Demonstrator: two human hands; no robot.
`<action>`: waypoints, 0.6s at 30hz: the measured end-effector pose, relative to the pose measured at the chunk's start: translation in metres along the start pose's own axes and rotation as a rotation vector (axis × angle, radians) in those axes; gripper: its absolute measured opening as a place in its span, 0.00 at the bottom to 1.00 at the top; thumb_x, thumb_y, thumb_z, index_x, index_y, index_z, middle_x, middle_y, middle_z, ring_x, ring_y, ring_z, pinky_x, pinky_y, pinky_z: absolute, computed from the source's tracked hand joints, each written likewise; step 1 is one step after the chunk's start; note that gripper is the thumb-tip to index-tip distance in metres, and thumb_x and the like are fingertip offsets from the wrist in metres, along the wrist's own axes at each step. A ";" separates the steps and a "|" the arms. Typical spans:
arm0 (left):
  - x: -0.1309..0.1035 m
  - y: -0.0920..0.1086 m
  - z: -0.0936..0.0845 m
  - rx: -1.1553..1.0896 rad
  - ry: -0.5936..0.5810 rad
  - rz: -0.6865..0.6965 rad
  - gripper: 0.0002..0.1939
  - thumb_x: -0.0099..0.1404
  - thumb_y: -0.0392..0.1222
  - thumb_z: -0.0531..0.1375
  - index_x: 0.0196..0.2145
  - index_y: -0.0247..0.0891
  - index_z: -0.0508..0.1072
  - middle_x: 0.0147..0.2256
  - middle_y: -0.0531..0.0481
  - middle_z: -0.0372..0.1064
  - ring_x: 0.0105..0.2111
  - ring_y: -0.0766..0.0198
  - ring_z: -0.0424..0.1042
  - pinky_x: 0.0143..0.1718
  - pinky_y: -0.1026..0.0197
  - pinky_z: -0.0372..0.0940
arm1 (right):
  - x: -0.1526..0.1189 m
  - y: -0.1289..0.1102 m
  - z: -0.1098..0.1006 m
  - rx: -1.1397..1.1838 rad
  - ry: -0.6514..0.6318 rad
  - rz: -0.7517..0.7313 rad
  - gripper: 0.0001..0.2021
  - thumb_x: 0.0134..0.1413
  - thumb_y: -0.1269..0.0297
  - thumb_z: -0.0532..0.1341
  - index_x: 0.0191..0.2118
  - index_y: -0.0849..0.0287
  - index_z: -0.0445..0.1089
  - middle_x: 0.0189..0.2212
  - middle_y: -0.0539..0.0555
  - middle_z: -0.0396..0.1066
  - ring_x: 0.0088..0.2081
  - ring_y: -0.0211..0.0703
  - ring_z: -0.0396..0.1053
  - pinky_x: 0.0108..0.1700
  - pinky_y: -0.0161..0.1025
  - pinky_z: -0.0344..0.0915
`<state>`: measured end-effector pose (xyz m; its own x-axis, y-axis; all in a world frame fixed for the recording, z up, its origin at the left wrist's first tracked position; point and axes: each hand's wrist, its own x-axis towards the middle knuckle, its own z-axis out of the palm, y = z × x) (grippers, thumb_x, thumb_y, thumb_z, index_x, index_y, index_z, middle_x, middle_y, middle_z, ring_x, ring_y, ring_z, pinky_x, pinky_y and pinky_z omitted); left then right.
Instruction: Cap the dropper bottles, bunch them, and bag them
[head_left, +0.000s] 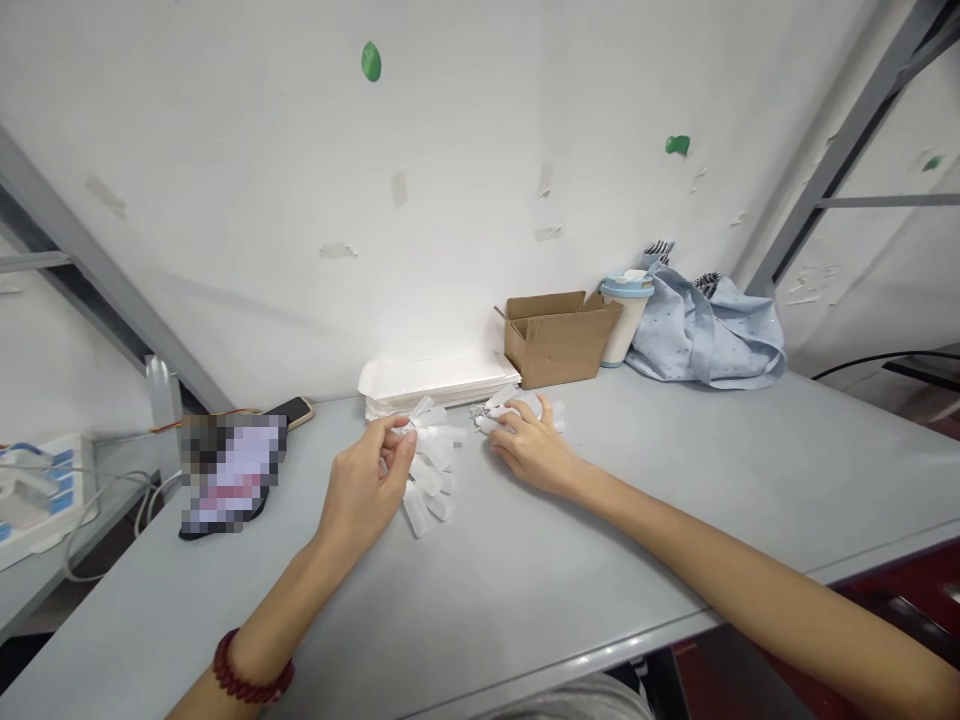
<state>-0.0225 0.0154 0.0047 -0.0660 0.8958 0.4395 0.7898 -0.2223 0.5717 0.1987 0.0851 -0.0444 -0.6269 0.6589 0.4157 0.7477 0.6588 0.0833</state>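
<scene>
My left hand (367, 475) is closed, thumb and fingers pinched at the top of a fanned bunch of translucent white plastic strips (427, 475). The strips spread out to the right of the fingers and hang down over the table. To the right, my right hand (538, 450) rests palm down with bent fingers apart, touching a second pile of similar translucent strips (504, 396). Small metallic pieces (478, 411) lie at the left side of that pile, too small to make out. Part of the pile is hidden under the right hand.
Behind the hands, flat white boxes (435, 376) are stacked against the wall, beside an open cardboard box (566, 345). Further right stand a lidded cup (622, 325) and a light blue cloth bag (705, 335). A phone (294, 411), a blurred-out item (236, 480) and a power strip (45, 490) are left.
</scene>
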 end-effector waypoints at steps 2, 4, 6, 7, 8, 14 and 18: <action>-0.001 0.001 0.000 -0.005 -0.003 0.012 0.15 0.65 0.50 0.50 0.42 0.39 0.67 0.27 0.53 0.68 0.23 0.64 0.65 0.26 0.63 0.61 | 0.000 0.002 -0.001 0.077 0.040 0.036 0.10 0.60 0.70 0.52 0.40 0.56 0.70 0.40 0.60 0.70 0.52 0.54 0.58 0.54 0.68 0.42; -0.002 0.002 0.001 -0.009 -0.005 0.021 0.14 0.65 0.50 0.50 0.42 0.39 0.67 0.27 0.53 0.68 0.23 0.64 0.65 0.26 0.63 0.61 | 0.001 0.004 -0.003 0.154 0.094 0.082 0.09 0.58 0.72 0.53 0.40 0.56 0.69 0.37 0.58 0.71 0.49 0.51 0.61 0.55 0.65 0.42; -0.002 0.002 0.001 -0.013 -0.010 0.027 0.14 0.65 0.49 0.50 0.42 0.39 0.67 0.26 0.53 0.68 0.23 0.64 0.65 0.25 0.63 0.60 | 0.001 0.006 -0.006 0.225 0.153 0.128 0.09 0.57 0.72 0.55 0.41 0.56 0.69 0.36 0.56 0.72 0.46 0.49 0.63 0.55 0.61 0.42; -0.003 0.003 0.002 -0.016 -0.013 0.028 0.14 0.65 0.49 0.50 0.42 0.39 0.67 0.26 0.53 0.68 0.24 0.64 0.65 0.25 0.64 0.60 | 0.001 0.006 -0.008 0.258 0.186 0.148 0.08 0.56 0.72 0.56 0.41 0.57 0.68 0.35 0.55 0.72 0.45 0.48 0.64 0.55 0.60 0.43; -0.003 0.003 0.002 -0.016 -0.018 0.028 0.14 0.65 0.49 0.50 0.42 0.39 0.67 0.26 0.54 0.68 0.24 0.64 0.65 0.25 0.64 0.60 | 0.001 0.006 -0.010 0.288 0.218 0.165 0.07 0.56 0.71 0.57 0.41 0.57 0.68 0.35 0.54 0.72 0.44 0.47 0.64 0.55 0.58 0.43; -0.006 0.004 0.004 -0.009 -0.061 0.069 0.13 0.65 0.48 0.50 0.42 0.40 0.67 0.27 0.52 0.69 0.24 0.64 0.66 0.25 0.63 0.61 | -0.001 0.002 -0.027 0.406 0.383 0.206 0.07 0.58 0.63 0.56 0.40 0.56 0.68 0.36 0.54 0.73 0.42 0.46 0.66 0.52 0.51 0.50; -0.007 0.004 0.006 -0.021 -0.092 0.100 0.12 0.65 0.47 0.50 0.40 0.39 0.68 0.27 0.52 0.70 0.24 0.64 0.66 0.24 0.63 0.60 | -0.002 -0.004 -0.039 0.533 0.444 0.247 0.08 0.58 0.60 0.57 0.39 0.57 0.69 0.34 0.54 0.72 0.39 0.46 0.67 0.45 0.46 0.59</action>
<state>-0.0156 0.0103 -0.0003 0.0689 0.9001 0.4301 0.7767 -0.3189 0.5431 0.2060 0.0670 -0.0106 -0.2219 0.6760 0.7027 0.5766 0.6721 -0.4645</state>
